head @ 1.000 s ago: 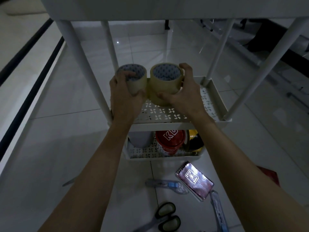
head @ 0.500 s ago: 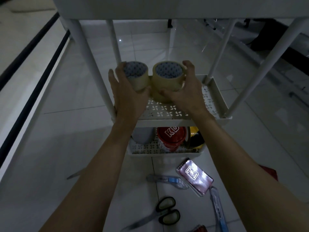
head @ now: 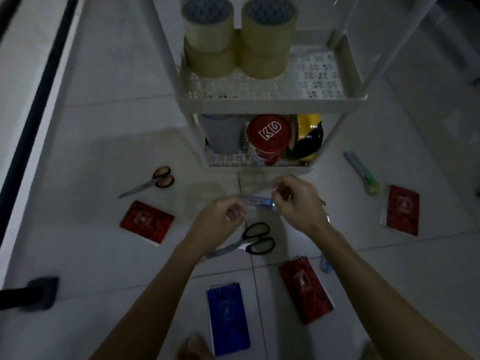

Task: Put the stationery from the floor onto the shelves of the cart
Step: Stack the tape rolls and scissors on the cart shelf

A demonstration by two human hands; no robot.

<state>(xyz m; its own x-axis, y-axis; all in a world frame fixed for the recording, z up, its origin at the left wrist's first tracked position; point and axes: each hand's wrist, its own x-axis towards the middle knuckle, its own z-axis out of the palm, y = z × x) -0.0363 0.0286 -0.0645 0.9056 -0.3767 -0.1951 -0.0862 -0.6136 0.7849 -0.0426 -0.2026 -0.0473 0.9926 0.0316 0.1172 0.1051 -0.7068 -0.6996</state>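
Two stacks of tan tape rolls stand side by side on the white cart's middle shelf. Both my hands are low over the floor in front of the cart. A clear cutter with a blue slider lies between them. My left hand curls around its left end and my right hand pinches its right end. The image is blurred, so whether the cutter is off the tiles is unclear.
The bottom shelf holds a grey roll, a red KD tin and yellow-black tape. On the floor lie brown scissors, black scissors, three red notepads, a blue notepad and a green cutter.
Both hands let go of the tape stacks on the middle shelf and dropped to the floor, closing on the clear cutter. My view tilted downward.
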